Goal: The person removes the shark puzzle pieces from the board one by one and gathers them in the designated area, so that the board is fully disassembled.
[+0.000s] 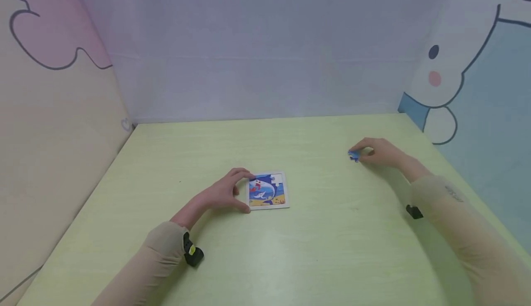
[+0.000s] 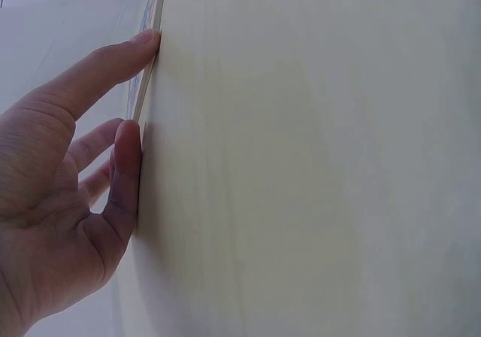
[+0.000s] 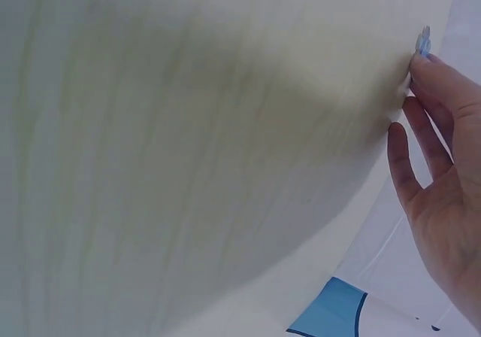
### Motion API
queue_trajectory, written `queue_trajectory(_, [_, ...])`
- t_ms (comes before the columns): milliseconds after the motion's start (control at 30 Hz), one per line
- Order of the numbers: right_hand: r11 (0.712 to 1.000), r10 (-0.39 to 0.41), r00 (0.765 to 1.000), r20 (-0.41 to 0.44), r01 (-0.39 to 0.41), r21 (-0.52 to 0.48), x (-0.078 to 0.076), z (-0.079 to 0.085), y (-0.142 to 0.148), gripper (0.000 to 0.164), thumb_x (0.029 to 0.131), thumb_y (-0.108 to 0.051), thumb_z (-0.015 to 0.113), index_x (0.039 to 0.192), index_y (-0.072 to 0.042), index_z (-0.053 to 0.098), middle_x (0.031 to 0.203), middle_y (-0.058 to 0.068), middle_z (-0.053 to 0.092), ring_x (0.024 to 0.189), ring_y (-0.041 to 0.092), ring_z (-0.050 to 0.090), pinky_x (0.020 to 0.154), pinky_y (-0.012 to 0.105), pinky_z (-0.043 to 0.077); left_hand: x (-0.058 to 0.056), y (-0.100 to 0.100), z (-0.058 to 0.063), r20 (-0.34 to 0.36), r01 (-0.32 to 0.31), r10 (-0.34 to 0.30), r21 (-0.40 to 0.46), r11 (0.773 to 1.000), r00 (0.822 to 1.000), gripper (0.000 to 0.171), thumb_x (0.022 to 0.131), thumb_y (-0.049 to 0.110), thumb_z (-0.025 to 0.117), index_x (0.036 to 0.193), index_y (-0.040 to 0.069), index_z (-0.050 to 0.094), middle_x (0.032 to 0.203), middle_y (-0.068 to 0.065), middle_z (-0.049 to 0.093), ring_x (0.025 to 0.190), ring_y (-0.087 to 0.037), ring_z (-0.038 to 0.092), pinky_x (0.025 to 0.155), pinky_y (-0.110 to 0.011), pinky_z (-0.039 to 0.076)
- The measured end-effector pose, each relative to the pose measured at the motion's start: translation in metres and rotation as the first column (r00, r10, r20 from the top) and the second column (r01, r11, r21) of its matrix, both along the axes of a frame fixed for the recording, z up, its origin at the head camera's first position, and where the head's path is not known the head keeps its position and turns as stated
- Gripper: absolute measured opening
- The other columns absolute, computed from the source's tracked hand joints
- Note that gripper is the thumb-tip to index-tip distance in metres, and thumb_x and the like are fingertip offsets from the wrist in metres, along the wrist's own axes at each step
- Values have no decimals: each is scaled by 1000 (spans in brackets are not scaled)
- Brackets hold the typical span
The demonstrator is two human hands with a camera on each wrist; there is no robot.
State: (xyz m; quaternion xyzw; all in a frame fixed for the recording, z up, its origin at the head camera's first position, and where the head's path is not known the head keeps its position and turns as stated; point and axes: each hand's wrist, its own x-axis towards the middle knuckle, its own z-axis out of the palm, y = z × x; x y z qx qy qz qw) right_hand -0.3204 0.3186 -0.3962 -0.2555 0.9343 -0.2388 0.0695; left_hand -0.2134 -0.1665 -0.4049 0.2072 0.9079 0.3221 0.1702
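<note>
A small square jigsaw puzzle board (image 1: 287, 191) with a pale rim lies on the table, its picture showing a white whale in blue water. Toward its upper right corner a white gap (image 1: 277, 180) interrupts the picture. My left hand (image 1: 224, 191) holds the board by its left side, thumb at the near corner and fingers at the far one. To the right, my right hand (image 1: 381, 153) pinches a blue jigsaw piece (image 1: 354, 155) between thumb and fingers, close over the table. In the right wrist view the piece (image 3: 423, 42) pokes out past the fingertips.
The pale yellow-green table (image 1: 265, 250) reaches back to a plain whitish wall sheet (image 1: 265, 48). Cartoon-printed panels stand along the left and right sides. A small black device (image 1: 192, 250) is strapped at the left wrist, another (image 1: 414, 211) at the right.
</note>
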Motion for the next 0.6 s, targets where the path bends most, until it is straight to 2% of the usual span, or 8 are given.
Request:
queue_trajectory(267, [998, -56, 996, 67, 56, 1, -7, 0, 0, 33, 92, -11, 68, 125, -9, 67, 131, 19, 62, 127, 42, 52, 103, 58, 40, 0, -2, -1, 0, -1, 1, -3, 1000, 1000, 89, 71, 31, 89, 147, 20, 43, 156, -8, 28, 89, -18, 50, 78, -29, 43])
queue_trajectory(600, [998, -61, 994, 86, 62, -12, -7, -1, 3, 33, 93, -16, 69, 125, -11, 68, 133, 18, 61, 127, 40, 52, 103, 55, 40, 1, 0, 1, -1, -3, 3, -2, 1000, 1000, 89, 72, 30, 89, 148, 21, 43, 157, -6, 28, 91, -19, 50, 79, -29, 43])
